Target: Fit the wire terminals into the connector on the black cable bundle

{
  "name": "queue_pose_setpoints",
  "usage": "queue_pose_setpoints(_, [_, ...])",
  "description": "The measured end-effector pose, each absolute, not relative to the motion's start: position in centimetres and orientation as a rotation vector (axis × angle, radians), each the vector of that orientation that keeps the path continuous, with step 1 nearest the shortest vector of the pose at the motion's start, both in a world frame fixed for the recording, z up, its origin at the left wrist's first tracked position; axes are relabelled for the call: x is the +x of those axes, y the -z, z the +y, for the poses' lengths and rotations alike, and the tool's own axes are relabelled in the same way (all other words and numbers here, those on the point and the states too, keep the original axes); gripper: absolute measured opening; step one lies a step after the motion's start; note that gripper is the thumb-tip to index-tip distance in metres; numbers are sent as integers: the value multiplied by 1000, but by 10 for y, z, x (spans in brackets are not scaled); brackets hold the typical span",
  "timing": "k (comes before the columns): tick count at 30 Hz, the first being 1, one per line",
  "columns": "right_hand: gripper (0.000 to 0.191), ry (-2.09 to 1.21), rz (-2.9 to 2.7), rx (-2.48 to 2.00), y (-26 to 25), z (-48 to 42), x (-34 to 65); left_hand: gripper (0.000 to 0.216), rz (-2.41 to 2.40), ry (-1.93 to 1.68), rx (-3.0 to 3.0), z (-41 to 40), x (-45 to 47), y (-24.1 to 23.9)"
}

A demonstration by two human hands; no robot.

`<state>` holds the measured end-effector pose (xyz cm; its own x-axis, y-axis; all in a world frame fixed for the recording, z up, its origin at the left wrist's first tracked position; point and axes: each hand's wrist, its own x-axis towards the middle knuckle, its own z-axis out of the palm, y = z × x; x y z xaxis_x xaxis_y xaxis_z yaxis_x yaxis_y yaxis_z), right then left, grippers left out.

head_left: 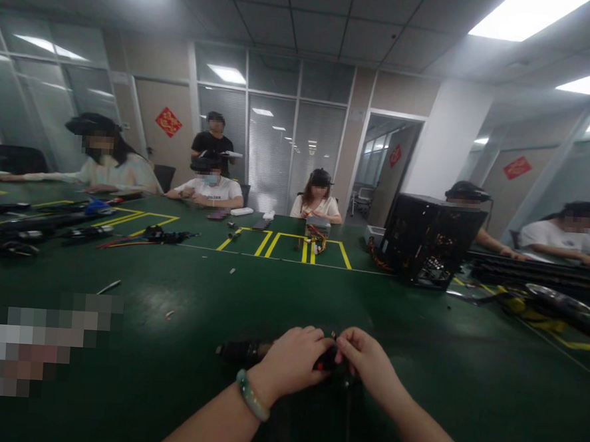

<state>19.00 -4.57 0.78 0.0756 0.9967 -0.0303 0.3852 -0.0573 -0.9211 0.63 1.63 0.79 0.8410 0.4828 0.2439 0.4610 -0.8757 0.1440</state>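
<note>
Just in front of me on the green table (177, 347) lies a long dark object (240, 351) with a narrow tip at its left and a bit of red near its right part. Its kind is hard to make out. My left hand (294, 354), with a jade-like bangle (253, 395) at the wrist, is closed over it. Close against its right end, my right hand (364, 355) has thumb and forefinger pinched on something small that the fingers hide. A thin dark cord (348, 411) seems to run down below the right hand.
A black computer case (431, 239) stands right of centre. Across the table lie a metal box with wires (318, 229), dark parts with cables (161, 234), and long black pieces (49, 223). A thin stick (110, 287) lies at left. Several people sit around; one stands behind.
</note>
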Motion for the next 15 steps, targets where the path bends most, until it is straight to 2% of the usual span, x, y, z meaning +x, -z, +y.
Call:
queue_pose_setpoints(3, [35, -1029, -1419, -1511, 11, -46, 194, 43, 760, -477, 2931, 20, 5, -6])
queue_pose_setpoints(7, [23, -1086, -1561, -1513, 15, -58, 204, 57, 777, -551, 2900, 19, 4, -5])
queue_pose_setpoints(15, [18, -1043, -1629, -1608, 2, -60, 208, 36, 957, -662, 2846, 13, 5, -7])
